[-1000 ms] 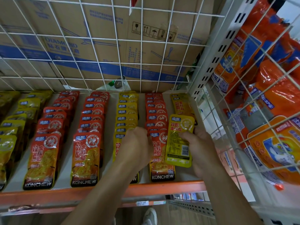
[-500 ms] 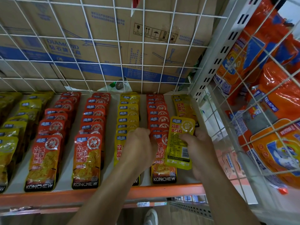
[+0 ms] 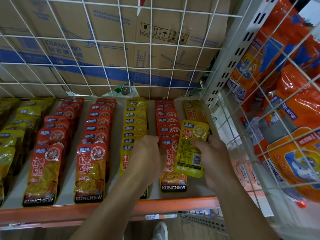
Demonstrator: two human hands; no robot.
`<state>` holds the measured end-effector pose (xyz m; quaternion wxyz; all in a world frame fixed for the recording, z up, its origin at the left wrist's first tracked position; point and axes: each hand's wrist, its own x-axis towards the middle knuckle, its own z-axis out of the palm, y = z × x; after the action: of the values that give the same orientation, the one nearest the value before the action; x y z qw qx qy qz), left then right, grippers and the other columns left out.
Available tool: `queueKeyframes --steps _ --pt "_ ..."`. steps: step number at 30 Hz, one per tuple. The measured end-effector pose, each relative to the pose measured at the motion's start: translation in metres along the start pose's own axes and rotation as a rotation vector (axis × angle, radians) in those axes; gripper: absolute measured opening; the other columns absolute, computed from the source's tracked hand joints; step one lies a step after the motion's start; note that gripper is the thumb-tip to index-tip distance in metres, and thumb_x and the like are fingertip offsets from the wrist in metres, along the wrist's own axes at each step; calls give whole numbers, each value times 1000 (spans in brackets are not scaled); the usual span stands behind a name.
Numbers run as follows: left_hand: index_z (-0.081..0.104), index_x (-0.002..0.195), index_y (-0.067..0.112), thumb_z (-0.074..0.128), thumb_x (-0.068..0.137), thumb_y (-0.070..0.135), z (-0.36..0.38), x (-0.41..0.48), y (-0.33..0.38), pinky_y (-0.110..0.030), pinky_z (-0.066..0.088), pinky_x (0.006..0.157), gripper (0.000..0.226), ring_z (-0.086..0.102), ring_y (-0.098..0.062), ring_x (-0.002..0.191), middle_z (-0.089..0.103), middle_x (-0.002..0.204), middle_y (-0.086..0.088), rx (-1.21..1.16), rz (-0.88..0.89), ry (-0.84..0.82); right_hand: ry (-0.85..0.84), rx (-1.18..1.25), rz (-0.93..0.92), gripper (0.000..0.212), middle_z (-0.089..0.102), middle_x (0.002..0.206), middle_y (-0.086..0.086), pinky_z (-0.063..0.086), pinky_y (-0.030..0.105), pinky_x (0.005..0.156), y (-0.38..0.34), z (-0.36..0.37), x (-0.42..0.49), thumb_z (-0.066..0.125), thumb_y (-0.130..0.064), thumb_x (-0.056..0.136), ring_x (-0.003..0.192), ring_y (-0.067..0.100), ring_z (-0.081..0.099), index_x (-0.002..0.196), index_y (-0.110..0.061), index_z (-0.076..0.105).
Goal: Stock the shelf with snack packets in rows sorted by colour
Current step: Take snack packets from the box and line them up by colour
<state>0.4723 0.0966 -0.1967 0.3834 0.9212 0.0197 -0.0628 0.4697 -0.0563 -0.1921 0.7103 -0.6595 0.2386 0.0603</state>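
Note:
Rows of red and yellow snack packets lie overlapped on the shelf [image 3: 110, 207]. My right hand [image 3: 212, 158] pinches a yellow packet [image 3: 191, 148], holding it above the front of the rightmost yellow row [image 3: 194, 110]. My left hand [image 3: 147, 156] sits with curled fingers over the front of the middle yellow row [image 3: 136, 122], touching the red row [image 3: 168, 122] beside it. What its fingers hold is hidden. Two more red rows [image 3: 98, 129] [image 3: 57, 129] lie to the left, and yellow rows [image 3: 15, 129] at the far left.
A white wire grid [image 3: 150, 49] backs the shelf, with cardboard boxes [image 3: 103, 37] behind it. A white upright post [image 3: 230, 54] and a wire side panel [image 3: 270, 118] close the right side, holding large orange bags [image 3: 297, 104]. My shoe [image 3: 160, 230] shows below the orange shelf edge.
My right hand has carried the yellow packet slightly back and right toward the rightmost yellow row. The left hand stays over the middle rows, almost unmoved.

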Motion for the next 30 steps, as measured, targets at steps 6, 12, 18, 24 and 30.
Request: queueKeyframes --steps 6,12,18,24,30 --pt "57 72 18 52 94 20 -1 -13 1 -25 47 58 23 64 -18 71 68 79 0 141 13 9 23 -27 -28 17 74 78 5 58 35 59 1 -6 -5 57 -1 89 68 21 71 87 -14 68" --pt "52 70 20 53 94 20 0 -18 2 -23 42 59 24 63 -20 72 67 79 -2 144 -21 -9 27 -23 -21 17 74 79 6 58 34 59 2 -7 -10 58 -2 89 68 21 71 85 -15 68" --pt "44 64 21 52 94 20 -2 -20 -1 -23 37 53 32 61 -20 68 63 72 -1 135 2 -32 17 -15 -10 16 73 80 7 57 35 61 4 -7 -15 58 -2 89 68 21 71 86 -13 67" --pt "64 89 17 53 95 26 -2 -17 -2 -27 53 66 16 66 -17 79 72 92 0 110 -25 -48 31 -26 4 14 74 87 12 58 42 67 4 -8 -16 59 -3 89 76 28 71 87 -13 68" --pt "67 106 18 51 95 30 1 -16 2 -37 56 79 23 66 -18 90 71 100 0 138 -67 -73 17 -25 14 12 73 91 15 57 49 72 6 -6 -16 59 -5 89 79 32 71 92 -12 68"
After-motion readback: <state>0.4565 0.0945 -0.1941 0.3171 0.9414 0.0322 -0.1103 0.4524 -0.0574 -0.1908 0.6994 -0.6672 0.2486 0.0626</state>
